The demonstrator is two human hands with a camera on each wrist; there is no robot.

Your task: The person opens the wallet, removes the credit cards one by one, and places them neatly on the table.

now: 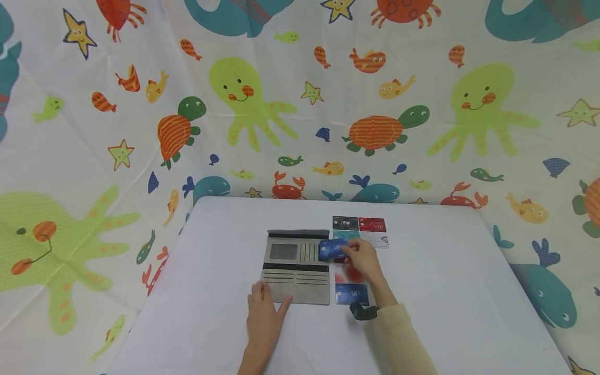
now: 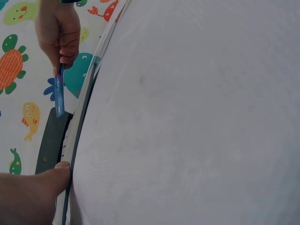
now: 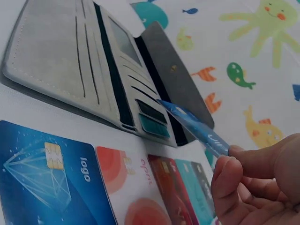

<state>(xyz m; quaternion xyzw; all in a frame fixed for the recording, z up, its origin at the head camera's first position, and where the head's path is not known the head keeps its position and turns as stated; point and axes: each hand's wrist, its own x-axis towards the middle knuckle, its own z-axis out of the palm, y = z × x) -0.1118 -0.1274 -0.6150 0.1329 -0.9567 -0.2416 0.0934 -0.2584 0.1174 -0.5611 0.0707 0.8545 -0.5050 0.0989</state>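
Note:
A grey wallet [image 1: 297, 286] lies unfolded on the white table, showing rows of card slots and a window pocket. My right hand [image 1: 365, 259] pinches a blue VIP card [image 1: 332, 249] between thumb and fingers. In the right wrist view, that card [image 3: 194, 126] slants with its far end at the slots of the wallet [image 3: 47, 51]; whether its tip is inside one, I cannot tell. Dark and teal patches show at the slots nearby. My left hand [image 1: 264, 317] rests at the wallet's lower left corner, its thumb [image 2: 57, 178] on the edge in the left wrist view.
Beside the wallet's right edge lie several cards: a blue card [image 1: 351, 294], a white and red card [image 1: 346, 274], a teal card [image 1: 344, 235], a black card [image 1: 345, 223] and a red card [image 1: 372, 224]. A cloth with sea animals [image 1: 300, 120] hangs behind the table [image 1: 445, 291].

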